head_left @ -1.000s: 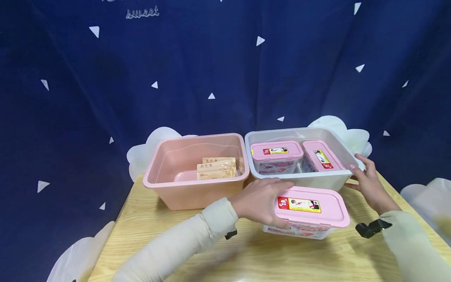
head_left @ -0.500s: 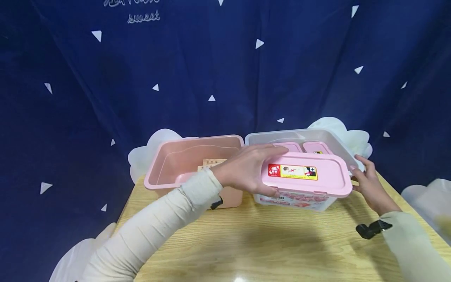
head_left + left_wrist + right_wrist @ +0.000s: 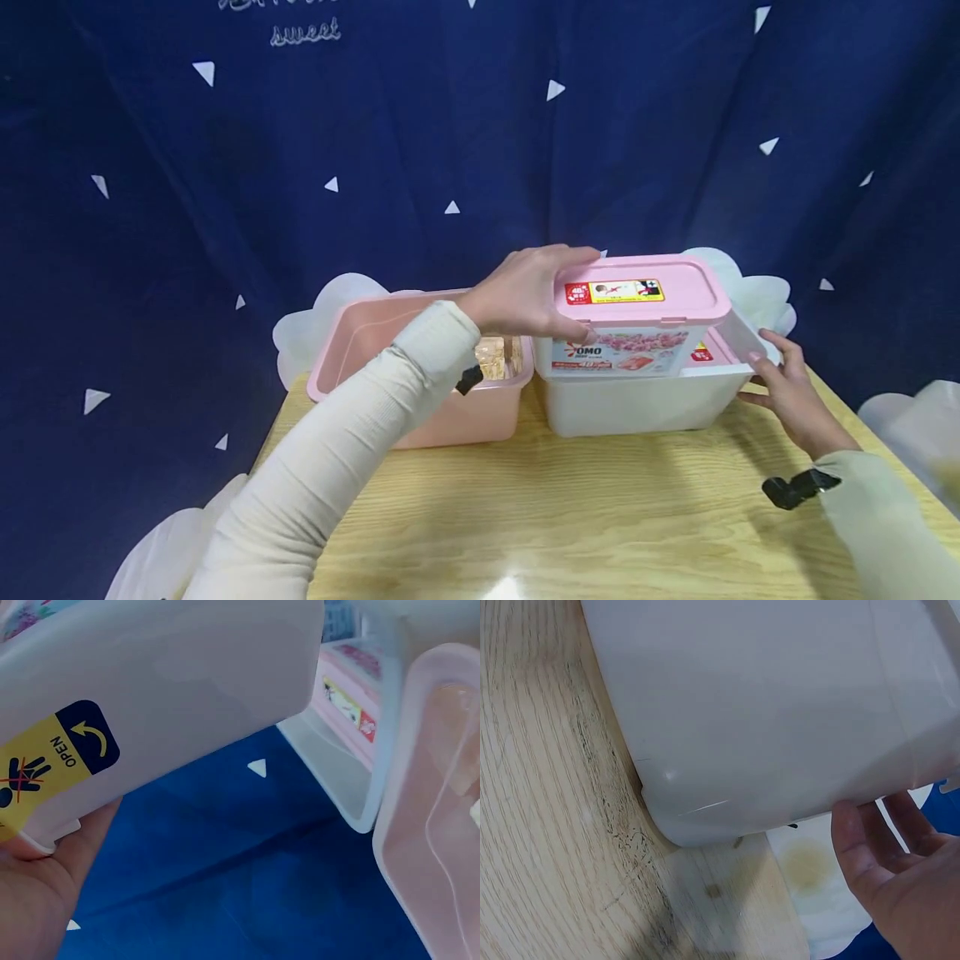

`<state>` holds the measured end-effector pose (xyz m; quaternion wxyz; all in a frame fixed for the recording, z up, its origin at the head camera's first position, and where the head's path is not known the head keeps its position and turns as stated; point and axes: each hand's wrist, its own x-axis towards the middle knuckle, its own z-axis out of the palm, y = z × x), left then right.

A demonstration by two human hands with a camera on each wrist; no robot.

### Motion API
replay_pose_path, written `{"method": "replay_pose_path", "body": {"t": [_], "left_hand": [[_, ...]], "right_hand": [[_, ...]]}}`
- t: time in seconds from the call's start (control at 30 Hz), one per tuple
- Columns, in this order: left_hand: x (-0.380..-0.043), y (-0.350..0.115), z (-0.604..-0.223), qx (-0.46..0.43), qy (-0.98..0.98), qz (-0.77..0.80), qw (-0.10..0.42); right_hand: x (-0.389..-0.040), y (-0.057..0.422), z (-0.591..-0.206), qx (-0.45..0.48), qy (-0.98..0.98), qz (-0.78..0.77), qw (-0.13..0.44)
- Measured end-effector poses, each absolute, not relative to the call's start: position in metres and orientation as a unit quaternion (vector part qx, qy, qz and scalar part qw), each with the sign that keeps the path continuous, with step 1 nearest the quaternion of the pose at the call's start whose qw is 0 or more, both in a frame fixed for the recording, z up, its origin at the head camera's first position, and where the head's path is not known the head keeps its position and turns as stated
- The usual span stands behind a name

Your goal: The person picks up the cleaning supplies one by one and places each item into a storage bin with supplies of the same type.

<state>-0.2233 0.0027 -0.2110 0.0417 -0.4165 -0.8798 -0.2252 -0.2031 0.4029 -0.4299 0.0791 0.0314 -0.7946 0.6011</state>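
My left hand (image 3: 525, 293) grips the left end of a white OMO laundry capsule box (image 3: 637, 348) with a pink lid. The box is held upright above the front part of a white bin (image 3: 630, 408); whether it touches anything below cannot be told. In the left wrist view, the box's end (image 3: 202, 697) carries an "OPEN" label, and part of my hand shows under the lid edge. My right hand (image 3: 798, 400) holds the bin's front right corner, thumb at the rim. Inside the bin, a similar pink-lidded box (image 3: 717, 347) shows partly, the rest being hidden.
Left of the white bin stands a pink bin (image 3: 465, 421) with gold-coloured packets (image 3: 492, 358) inside, partly behind my left arm. Both bins stand on a wooden table (image 3: 525, 508). A dark blue curtain (image 3: 420, 125) hangs behind.
My left hand has lifted the capsule box from in front of the white bin, up and away from me, to above the bin. The right hand has stayed at the bin's corner.
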Motion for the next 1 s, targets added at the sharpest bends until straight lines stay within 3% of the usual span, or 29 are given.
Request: {"method": "replay_pose_path", "body": {"t": [0.33, 1.0], "left_hand": [[-0.255, 0.006, -0.225, -0.349, -0.895, -0.277, 0.037], [-0.277, 0.050, -0.254, -0.349, -0.907, -0.237, 0.000]], "right_hand": [[-0.204, 0.404, -0.433, 0.037, -0.774, 0.627, 0.082], [-0.203, 0.407, -0.427, 0.025, -0.792, 0.606, 0.070]]}}
